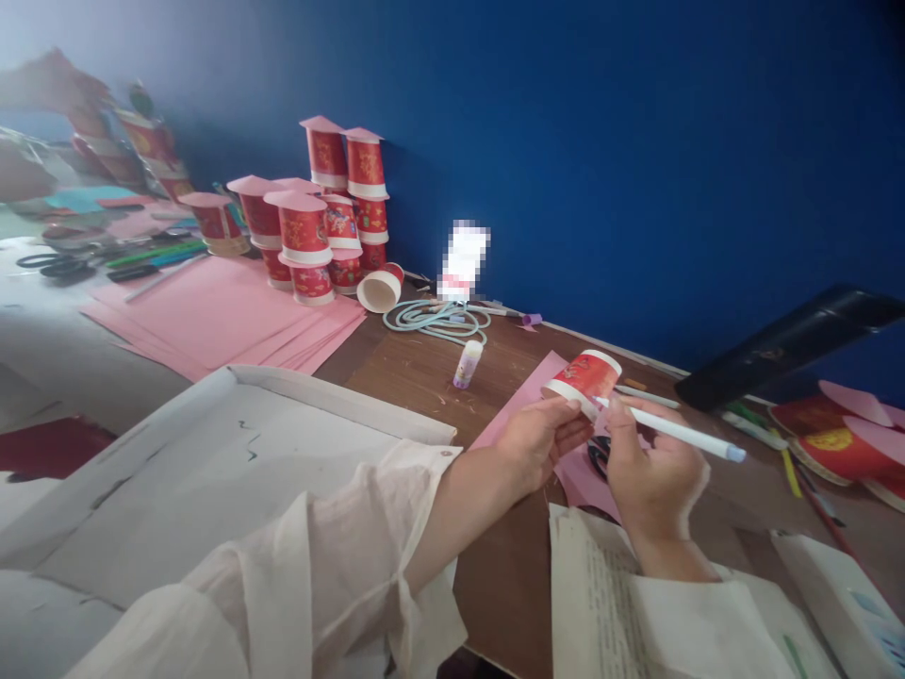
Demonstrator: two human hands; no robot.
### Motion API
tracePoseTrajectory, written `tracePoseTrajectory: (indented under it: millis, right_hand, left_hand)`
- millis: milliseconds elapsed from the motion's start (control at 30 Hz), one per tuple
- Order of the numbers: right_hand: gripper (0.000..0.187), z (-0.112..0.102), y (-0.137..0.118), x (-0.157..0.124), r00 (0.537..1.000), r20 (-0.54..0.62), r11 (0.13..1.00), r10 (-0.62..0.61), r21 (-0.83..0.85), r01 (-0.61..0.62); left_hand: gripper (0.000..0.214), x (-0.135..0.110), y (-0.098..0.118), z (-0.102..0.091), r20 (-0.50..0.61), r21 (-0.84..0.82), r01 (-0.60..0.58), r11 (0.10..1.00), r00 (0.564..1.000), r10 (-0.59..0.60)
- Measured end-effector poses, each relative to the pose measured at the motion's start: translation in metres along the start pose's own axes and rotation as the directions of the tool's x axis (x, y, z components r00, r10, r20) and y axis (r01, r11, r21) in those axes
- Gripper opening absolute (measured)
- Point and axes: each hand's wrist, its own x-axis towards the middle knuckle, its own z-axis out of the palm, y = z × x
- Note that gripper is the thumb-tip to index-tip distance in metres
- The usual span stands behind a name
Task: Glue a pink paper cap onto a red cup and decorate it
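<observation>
The left hand (541, 438) is gripping a red paper cup (586, 377) by its white rim, holding it tilted on its side just above the brown table (417, 377). The right hand (650, 467) is pinching a white pen (679, 434) whose tip is meeting the cup's rim while its pale blue end is pointing away to the right. Both hands are hovering over a pink sheet (523, 396), with dark scissors (600, 453) partly showing beneath them. A glue stick (468, 364) is standing nearby, a coiled cable (438, 319) is lying beyond it, and stacked red cups (332, 217) are sitting by the blue wall beside a pile of pink paper (219, 316). A white tray (233, 443) is lying under the left sleeve.
</observation>
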Motion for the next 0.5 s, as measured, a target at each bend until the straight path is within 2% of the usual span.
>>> tracePoseTrajectory:
  millis: [100, 200, 500]
  right_hand:
    - [0.032, -0.0009, -0.0011, -0.0001, 0.999, 0.035, 1.0, -0.003, 0.009, 0.002]
    - [0.032, -0.0018, -0.001, 0.0, 1.0, 0.021, 1.0, -0.017, -0.016, 0.017]
    - [0.032, -0.0007, -0.0013, -0.0009, 0.999, 0.038, 0.999, -0.032, -0.017, 0.032]
  left_hand:
    - [0.013, 0.0015, -0.0002, -0.0006, -0.031, -0.002, -0.006, 1.0, 1.0, 0.006]
    - [0.013, 0.0023, 0.0002, -0.0006, -0.049, -0.004, 0.001, 1.0, 0.999, -0.001]
    - [0.013, 0.0028, -0.0004, -0.0017, -0.026, -0.011, -0.026, 1.0, 0.999, 0.026]
